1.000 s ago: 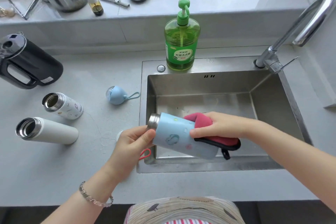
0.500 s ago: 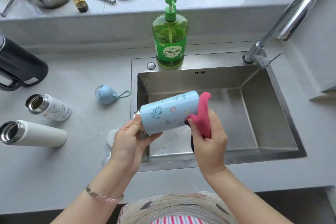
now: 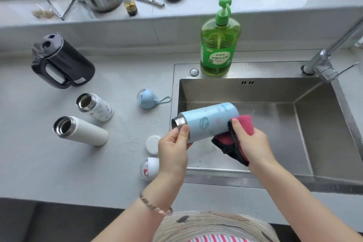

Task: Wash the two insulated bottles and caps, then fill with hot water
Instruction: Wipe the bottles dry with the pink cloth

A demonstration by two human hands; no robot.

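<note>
Over the sink point(image 3: 255, 92), left fingers point(image 3: 183, 131) pinch the blue bottle point(image 3: 208, 122); right fingers point(image 3: 236, 125) clamp a cloth point(image 3: 244, 124) against it.

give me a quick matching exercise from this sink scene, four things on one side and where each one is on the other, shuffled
Things
1. blue bottle
2. pink cloth
3. green dish soap bottle
4. black kettle

Places
a. standing on the counter, far left
b. standing on the sink ledge behind the basin
c. gripped near its steel mouth by the left hand
d. held by the right hand against the bottle's base end

Pairs: 1-c, 2-d, 3-b, 4-a
</note>
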